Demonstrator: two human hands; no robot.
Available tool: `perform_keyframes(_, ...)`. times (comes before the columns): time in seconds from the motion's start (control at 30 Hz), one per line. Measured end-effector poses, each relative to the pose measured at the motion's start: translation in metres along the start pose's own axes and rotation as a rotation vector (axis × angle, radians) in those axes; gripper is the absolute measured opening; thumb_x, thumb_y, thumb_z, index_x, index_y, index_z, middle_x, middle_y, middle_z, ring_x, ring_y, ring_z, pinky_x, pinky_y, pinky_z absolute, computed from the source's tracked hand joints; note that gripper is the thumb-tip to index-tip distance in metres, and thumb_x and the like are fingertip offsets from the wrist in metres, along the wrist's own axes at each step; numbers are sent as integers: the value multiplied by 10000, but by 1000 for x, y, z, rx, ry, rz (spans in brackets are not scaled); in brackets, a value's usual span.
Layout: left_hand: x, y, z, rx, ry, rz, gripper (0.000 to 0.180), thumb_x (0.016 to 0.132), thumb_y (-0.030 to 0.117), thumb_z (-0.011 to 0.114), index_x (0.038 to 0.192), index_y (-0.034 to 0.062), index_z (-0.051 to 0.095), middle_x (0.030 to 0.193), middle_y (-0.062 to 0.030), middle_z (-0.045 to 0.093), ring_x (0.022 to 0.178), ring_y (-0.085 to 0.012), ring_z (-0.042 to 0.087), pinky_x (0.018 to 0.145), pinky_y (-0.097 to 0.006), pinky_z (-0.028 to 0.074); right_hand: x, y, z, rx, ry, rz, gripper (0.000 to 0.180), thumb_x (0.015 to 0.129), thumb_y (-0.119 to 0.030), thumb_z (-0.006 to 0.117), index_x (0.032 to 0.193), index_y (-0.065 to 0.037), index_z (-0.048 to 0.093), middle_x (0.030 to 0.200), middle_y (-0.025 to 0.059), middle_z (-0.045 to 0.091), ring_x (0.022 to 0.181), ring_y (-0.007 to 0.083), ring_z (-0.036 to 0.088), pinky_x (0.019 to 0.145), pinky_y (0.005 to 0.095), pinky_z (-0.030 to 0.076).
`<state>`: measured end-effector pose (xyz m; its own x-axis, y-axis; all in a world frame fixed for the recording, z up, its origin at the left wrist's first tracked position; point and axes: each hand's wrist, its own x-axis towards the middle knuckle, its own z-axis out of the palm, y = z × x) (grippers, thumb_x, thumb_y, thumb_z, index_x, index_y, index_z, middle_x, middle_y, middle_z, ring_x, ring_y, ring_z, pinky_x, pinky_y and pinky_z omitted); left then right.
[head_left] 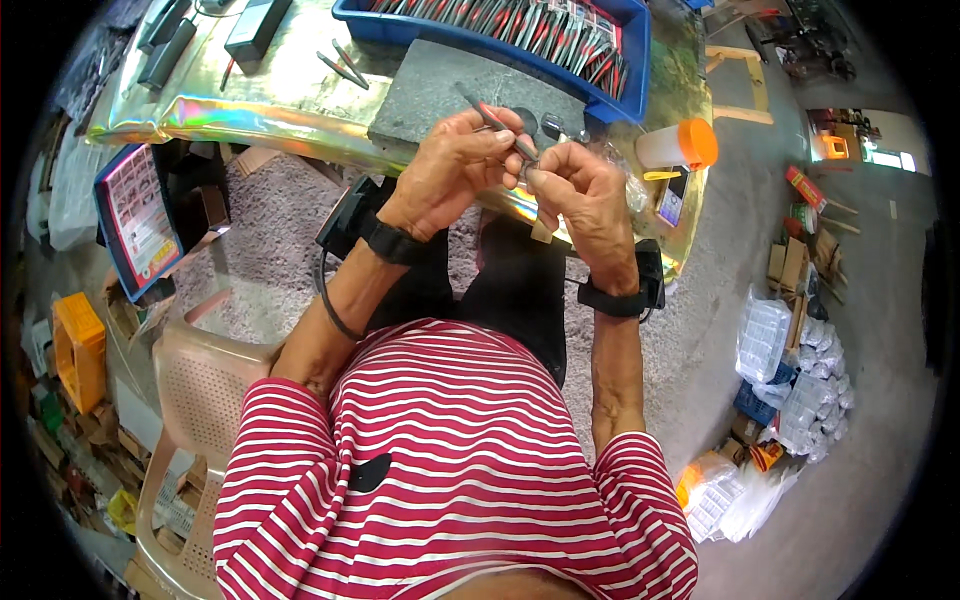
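- Tool (486,112), slender, black and red, held aslant between both hands at the near side of a grey slab (425,88), seemingly for a clear view from above.
- Left hand (450,170): pinching the shaft between thumb and fingers, likely to steady it.
- Right hand (588,195): thumb and forefinger pressed together at the near end; impossible to tell whether on the tip or a small part.
- Blue tray (637,55), packed with red-and-black pieces (480,17), just beyond the slab, probably for easy reach.
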<state>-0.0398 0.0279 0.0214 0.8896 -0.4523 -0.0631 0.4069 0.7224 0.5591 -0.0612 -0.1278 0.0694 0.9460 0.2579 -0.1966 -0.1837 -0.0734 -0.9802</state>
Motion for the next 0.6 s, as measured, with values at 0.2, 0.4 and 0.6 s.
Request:
perform_keyframes(0.2, -1, -1, -4, -52, -29, -25, 189, 831, 82, 451, 1004, 7, 440, 891, -100, 532, 661, -109, 513, 576, -210, 456, 1, -1, 1, -35, -16, -21, 90, 765, -72, 554, 745, 1, 505, 587, -10, 484, 456, 37, 445, 389, 159, 346)
perform_keyframes(0.4, -1, -1, -8, -59, -25, -10, 181, 825, 91, 468, 988, 15, 444, 870, -93, 539, 660, -102, 521, 560, -203, 465, 8, 6, -3, 214, -66, -17, 72, 765, -56, 549, 762, 3, 508, 618, 7, 490, 489, 42, 428, 426, 175, 359)
perform_keyframes(0.6, -4, 3, -6, -11, 11, 12, 182, 819, 101, 484, 979, 21, 451, 860, -87, 544, 652, -98, 526, 548, -197, 472, 14, 12, -7, 503, -143, 107, 73, 766, -46, 548, 795, 12, 514, 676, 28, 513, 509, 39, 409, 428, 162, 348)
